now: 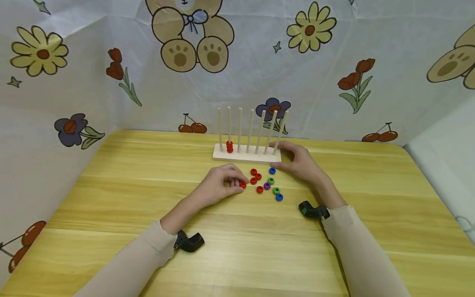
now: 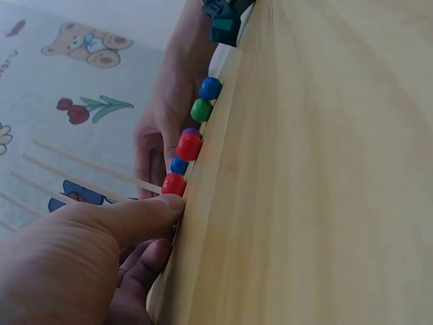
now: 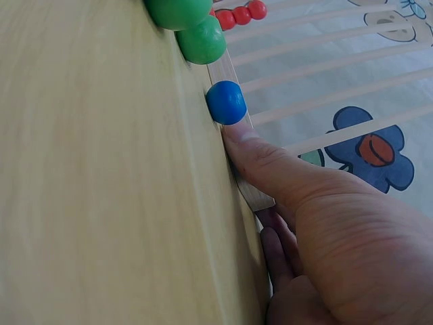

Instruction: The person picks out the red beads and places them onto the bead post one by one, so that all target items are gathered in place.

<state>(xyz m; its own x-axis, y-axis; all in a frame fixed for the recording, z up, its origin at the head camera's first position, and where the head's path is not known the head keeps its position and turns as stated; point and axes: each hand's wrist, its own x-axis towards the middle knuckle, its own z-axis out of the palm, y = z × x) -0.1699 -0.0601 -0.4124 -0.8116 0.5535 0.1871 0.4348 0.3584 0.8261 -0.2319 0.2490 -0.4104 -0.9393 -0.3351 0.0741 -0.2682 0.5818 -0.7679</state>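
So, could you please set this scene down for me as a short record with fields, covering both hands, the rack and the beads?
Left hand: pinches a red bead
Right hand: grips the right end of the peg rack
Rack: pale wood, seven pegs
Beads on pegs: three stacked red beads, second peg from the left in the head view
Loose beads: four red, two green, two blue, one purple
Surface: wood-grain table
Backdrop: printed cloth
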